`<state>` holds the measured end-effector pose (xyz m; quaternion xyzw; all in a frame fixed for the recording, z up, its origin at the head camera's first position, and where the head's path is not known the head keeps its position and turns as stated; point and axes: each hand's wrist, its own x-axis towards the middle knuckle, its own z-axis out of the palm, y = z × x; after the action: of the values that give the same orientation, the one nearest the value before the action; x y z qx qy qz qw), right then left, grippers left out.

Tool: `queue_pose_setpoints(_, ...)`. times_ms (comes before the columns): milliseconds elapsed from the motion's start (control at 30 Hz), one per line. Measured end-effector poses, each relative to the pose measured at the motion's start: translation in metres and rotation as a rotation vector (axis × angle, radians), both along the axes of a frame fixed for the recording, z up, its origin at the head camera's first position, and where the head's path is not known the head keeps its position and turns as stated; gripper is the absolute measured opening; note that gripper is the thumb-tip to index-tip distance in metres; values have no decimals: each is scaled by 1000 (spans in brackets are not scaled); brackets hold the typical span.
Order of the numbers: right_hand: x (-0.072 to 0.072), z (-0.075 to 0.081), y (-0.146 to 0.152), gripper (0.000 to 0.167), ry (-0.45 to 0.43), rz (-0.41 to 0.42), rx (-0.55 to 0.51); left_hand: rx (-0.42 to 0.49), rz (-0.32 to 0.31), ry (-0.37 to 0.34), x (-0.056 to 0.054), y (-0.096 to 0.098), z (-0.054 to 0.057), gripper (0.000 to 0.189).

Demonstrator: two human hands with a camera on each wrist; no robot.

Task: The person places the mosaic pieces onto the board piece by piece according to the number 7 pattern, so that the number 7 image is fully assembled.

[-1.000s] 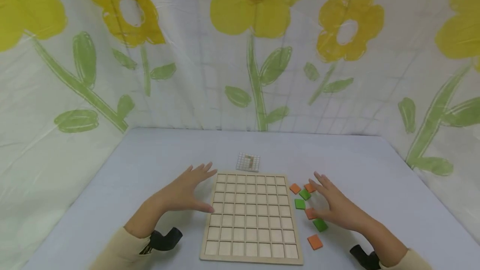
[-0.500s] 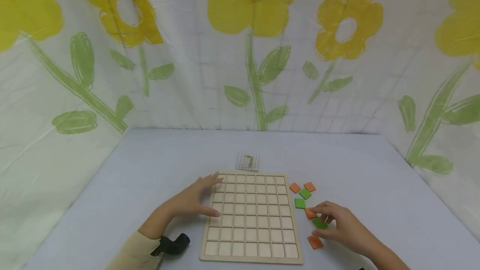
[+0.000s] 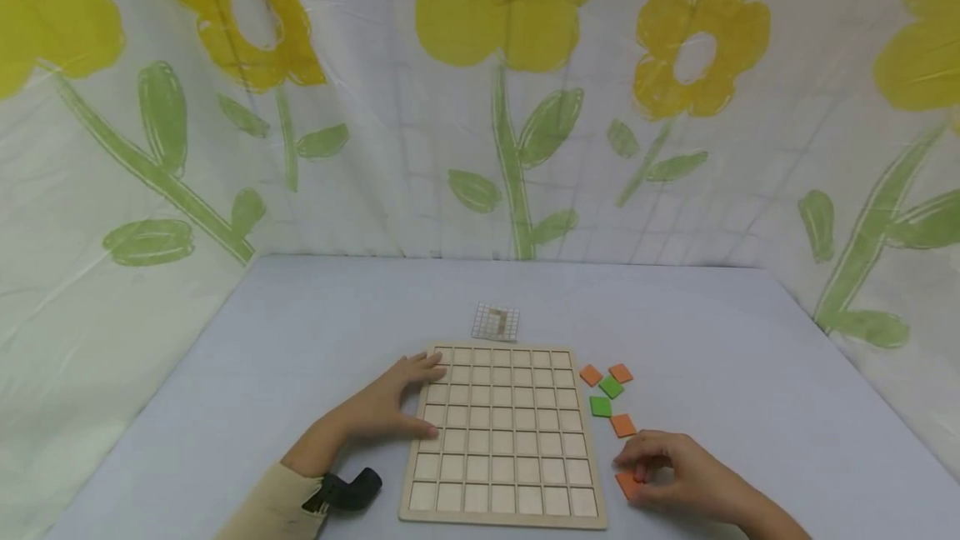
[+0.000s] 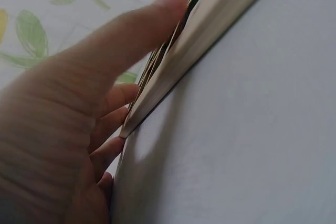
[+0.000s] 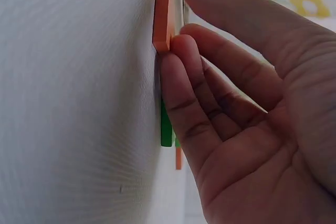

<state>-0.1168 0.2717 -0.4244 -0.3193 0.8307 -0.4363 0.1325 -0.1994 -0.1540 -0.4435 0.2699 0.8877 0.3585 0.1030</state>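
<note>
My left hand [image 3: 386,407] rests at the left edge of a wooden grid board [image 3: 502,521], thumb and fingertips spread over its frame. In the left wrist view the thumb stays straight, crossing the board's side [image 4: 170,74]. Over the nearest orange square tile [image 3: 628,487], right of the board, my right hand [image 3: 686,477] is lowered with bent fingers. The right wrist view shows that orange tile [image 5: 161,19] low against the table, fingertips right at its end and the thumb a little apart. A green tile [image 5: 166,127] lies just beyond, hidden under the hand in the head view.
Further tiles lie right of the board: a green tile [image 3: 601,407], another green one [image 3: 611,387], and orange ones such as this orange tile [image 3: 623,425]. A small grid pattern card [image 3: 496,322] sits behind the board. A flower-printed curtain [image 3: 420,157] hangs at the back.
My right hand has come down and toward me, from above the tile group to the nearest orange tile, its fingers bending. My left hand has moved slightly right onto the board's edge.
</note>
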Motion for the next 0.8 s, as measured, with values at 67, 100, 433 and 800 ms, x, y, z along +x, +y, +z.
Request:
queue_pose_setpoints(67, 0, 0, 0, 29, -17, 0, 7, 4, -10, 14, 0, 0, 0, 85)
queue_pose_setpoints(100, -1, 0, 0, 28, -21, -1, 13, 5, -15, 22, 0, 0, 0, 85)
queue_pose_setpoints(433, -3, -4, 3, 31, -50, -9, 22, -5, -9, 10, 1, 1, -1, 85)
queue_pose_setpoints(800, -3, 1, 3, 28, -41, 11, 33, 1, -17, 13, 1, 0, 0, 85)
